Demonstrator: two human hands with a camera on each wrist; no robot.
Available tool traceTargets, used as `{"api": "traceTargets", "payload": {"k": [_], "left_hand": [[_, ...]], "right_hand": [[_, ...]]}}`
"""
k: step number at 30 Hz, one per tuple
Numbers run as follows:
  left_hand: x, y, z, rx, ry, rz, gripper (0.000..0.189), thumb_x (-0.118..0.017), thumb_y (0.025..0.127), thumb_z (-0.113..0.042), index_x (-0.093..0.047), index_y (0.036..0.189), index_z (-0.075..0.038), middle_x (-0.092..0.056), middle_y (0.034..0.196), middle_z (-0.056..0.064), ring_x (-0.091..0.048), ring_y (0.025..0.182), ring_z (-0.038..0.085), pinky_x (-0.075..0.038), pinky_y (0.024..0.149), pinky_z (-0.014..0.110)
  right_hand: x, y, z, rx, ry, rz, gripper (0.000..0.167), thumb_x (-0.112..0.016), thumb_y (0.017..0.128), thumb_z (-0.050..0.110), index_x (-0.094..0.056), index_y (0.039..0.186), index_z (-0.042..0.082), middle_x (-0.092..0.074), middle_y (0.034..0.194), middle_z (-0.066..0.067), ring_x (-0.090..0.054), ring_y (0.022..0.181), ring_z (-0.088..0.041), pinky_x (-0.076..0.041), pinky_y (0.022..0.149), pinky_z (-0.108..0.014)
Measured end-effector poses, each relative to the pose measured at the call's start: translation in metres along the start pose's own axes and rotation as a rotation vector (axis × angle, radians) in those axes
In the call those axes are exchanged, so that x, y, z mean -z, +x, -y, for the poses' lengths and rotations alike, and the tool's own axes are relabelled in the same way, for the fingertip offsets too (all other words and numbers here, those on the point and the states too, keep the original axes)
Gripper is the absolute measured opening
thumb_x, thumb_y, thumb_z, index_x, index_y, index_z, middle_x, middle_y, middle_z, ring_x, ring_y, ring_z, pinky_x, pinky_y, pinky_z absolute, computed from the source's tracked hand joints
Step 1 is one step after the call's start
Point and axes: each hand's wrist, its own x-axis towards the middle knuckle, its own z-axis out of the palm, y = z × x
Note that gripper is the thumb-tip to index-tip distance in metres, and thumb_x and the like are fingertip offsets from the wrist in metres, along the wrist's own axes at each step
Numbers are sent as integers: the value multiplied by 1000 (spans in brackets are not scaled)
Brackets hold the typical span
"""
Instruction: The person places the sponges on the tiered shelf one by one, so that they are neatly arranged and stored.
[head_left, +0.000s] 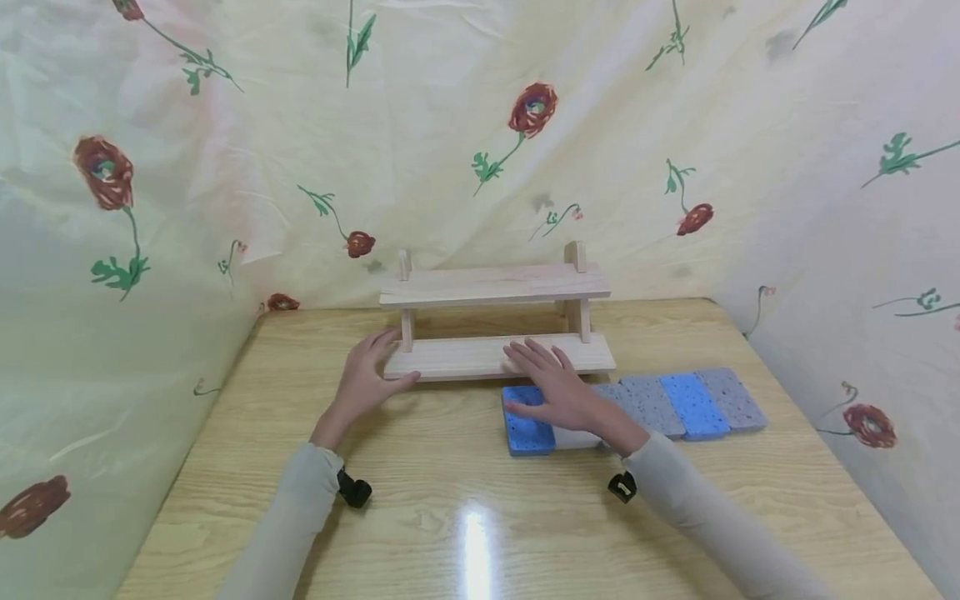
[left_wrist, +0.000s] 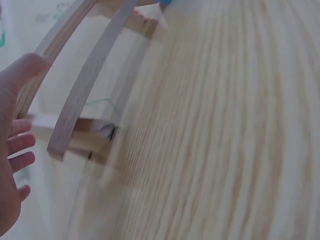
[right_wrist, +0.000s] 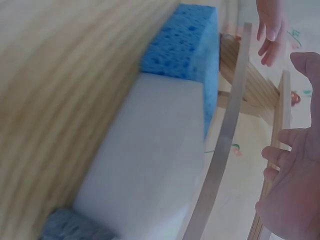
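Wooden shelf (head_left: 495, 285) stands at frame centre. Your left hand (head_left: 363, 379), fingers apart, is beside its left end; your right hand (head_left: 558, 392), fingers spread, is near the sponges (head_left: 652, 406), right of centre.

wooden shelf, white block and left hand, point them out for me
Wooden shelf (head_left: 495, 286): head view, on its upper board
White block (right_wrist: 142, 150): right wrist view, on the face toward the camera
Left hand (head_left: 364, 375): head view, on the middle of the hand

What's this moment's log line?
left grip: near pale wooden two-tier shelf; right grip: near shelf; both: empty; row: blue, white, grey rectangular blocks
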Motion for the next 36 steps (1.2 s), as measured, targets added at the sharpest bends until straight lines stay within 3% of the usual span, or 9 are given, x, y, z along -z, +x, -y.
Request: {"api": "traceTargets", "payload": {"k": [10,19,26,36], "left_hand": [[11,4,15,68,-68,132,88,-87,80,-43,-47,152,-13,-33,164,16,-24,153,41,-22,120,68],[11,8,20,99,-127,176,87,-89,77,-39,-50,150,-12,-31,164,17,-24,153,40,-24,121,65],[12,8,22,69,-113,169,83,-89,79,-32,-51,148,-7,-36,160,20,-28,150,42,-24,121,63],[17,10,22,21,13,195,80,-84,83,-42,-52,150,-10,-40,158,20,-32,147,45,-28,118,66]], "right_hand": [[-6,-23,-6,57,-45,17,95,-68,89,60,-28,162,14,-34,165,-12,-23,156,-36,-13,124,-64],[-11,-38,-18,86,-73,23,99,-76,83,59,-35,159,10,-39,162,-12,-32,151,-35,-22,121,-63],[-18,-41,-29,87,-94,26,103,-76,80,64,-37,158,10,-40,161,-14,-34,150,-36,-25,120,-63],[-15,-42,-32,59,-61,41,101,-78,80,61,-38,158,11,-39,162,-12,-33,150,-35,-23,121,-63]]}}
